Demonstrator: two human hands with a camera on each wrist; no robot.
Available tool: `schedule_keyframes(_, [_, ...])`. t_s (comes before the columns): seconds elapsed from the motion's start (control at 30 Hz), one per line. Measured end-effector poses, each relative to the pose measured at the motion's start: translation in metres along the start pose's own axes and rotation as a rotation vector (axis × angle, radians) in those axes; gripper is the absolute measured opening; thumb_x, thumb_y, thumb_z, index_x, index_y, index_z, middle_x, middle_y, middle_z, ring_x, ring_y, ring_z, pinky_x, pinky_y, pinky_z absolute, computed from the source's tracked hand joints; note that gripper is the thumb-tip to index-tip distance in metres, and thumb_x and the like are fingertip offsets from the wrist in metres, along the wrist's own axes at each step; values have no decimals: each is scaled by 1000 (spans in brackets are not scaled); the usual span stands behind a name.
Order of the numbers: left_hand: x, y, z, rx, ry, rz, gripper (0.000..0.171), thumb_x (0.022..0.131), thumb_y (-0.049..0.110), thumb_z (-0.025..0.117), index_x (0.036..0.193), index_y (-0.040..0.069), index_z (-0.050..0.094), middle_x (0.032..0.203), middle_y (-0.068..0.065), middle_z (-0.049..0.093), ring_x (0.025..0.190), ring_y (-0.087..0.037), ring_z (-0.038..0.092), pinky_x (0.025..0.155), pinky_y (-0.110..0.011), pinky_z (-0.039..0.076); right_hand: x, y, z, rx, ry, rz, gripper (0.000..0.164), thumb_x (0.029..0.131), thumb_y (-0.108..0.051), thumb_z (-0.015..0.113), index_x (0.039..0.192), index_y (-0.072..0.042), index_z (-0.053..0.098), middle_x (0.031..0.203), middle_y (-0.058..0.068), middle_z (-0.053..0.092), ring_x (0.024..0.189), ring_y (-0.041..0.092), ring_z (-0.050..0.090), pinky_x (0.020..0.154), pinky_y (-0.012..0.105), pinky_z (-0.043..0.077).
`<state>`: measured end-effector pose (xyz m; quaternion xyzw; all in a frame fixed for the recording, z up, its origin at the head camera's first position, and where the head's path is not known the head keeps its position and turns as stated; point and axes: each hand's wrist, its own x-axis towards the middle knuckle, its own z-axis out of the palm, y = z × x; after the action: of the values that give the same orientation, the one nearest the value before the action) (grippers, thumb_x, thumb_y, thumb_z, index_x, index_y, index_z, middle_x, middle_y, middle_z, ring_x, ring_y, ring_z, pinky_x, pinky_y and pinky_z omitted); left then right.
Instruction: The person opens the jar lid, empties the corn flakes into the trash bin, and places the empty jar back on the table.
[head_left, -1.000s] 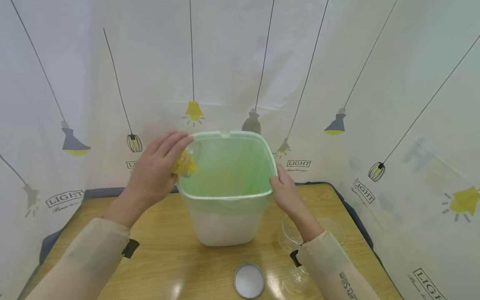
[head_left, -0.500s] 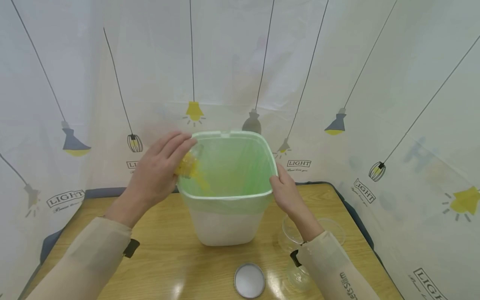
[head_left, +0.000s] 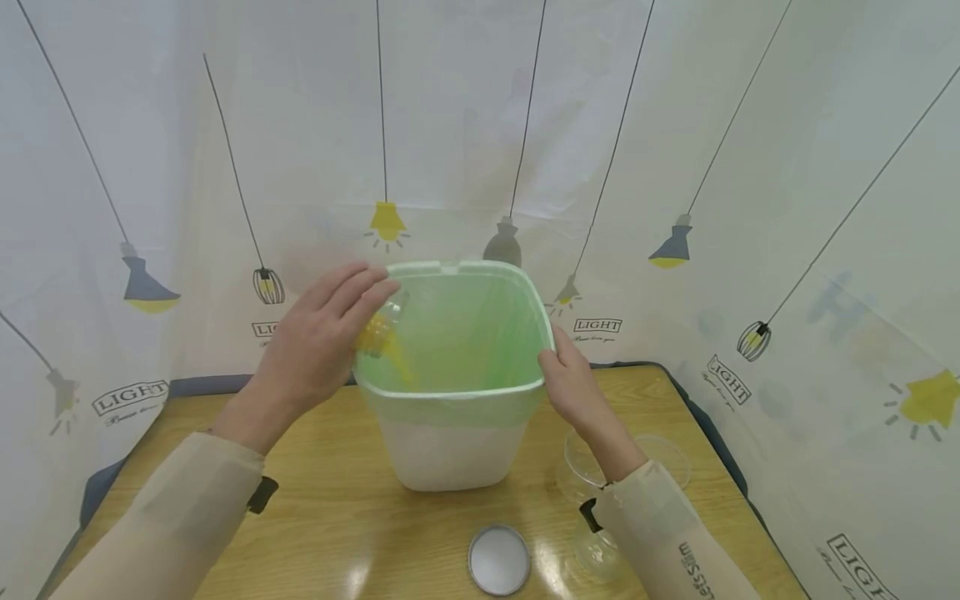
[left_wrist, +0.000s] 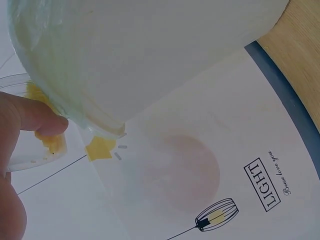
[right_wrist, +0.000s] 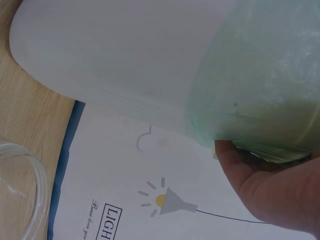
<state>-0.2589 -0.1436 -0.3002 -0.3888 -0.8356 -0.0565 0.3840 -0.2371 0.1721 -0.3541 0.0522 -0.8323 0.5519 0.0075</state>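
A white bin [head_left: 453,457] stands on the table, lined with a thin green bag [head_left: 450,410] folded over its rim. My left hand [head_left: 311,342] holds a clear jar [left_wrist: 35,159] tilted over the bin's left rim, fingers over its top side. Yellow bits [head_left: 375,337] fill part of the jar, and some spill from its mouth down into the bag. On the opposite side, my right hand [head_left: 576,379] grips the rim through the bag, with the thumb on the outside in the head view. The bottom of the bin is hidden.
A round silver lid [head_left: 498,560] lies on the wooden table [head_left: 322,508] in front of the bin. Clear glass containers [right_wrist: 22,187] stand at the right, partly behind my right forearm. A white sheet printed with lamps [head_left: 450,125] hangs around the table.
My left hand has tipped the jar slightly further toward the bin, and yellow bits have begun falling into the bag. The right hand and the bin stay in place.
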Motion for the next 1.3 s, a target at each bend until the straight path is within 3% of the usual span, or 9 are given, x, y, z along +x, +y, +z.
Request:
schedule_keyframes(0.23, [-1, 1, 2, 11, -18, 1, 63, 78, -19, 57, 136, 6, 52, 138, -12, 55, 135, -31, 43, 119, -41, 32, 1, 0, 1, 4, 2, -3, 55, 100, -18, 32, 154, -17, 25, 147, 13, 46, 134, 34, 46, 113, 56, 35])
schedule_keyframes(0.8, [0, 2, 0, 34, -40, 35, 73, 73, -23, 61, 138, 9, 50, 140, -11, 53, 137, -31, 41, 114, -44, 38, 1, 1, 1, 5, -1, -10, 56, 100, -19, 31, 155, -19, 22, 151, 11, 42, 137, 32, 42, 114, 56, 34])
schedule_keyframes(1.3, [3, 3, -1, 87, -91, 149, 77, 72, -25, 58, 141, 9, 47, 144, -9, 50, 140, -30, 38, 121, -41, 28, 2, 2, 1, -7, 7, 0, 57, 99, -18, 31, 155, -17, 21, 152, 12, 41, 138, 33, 41, 115, 55, 32])
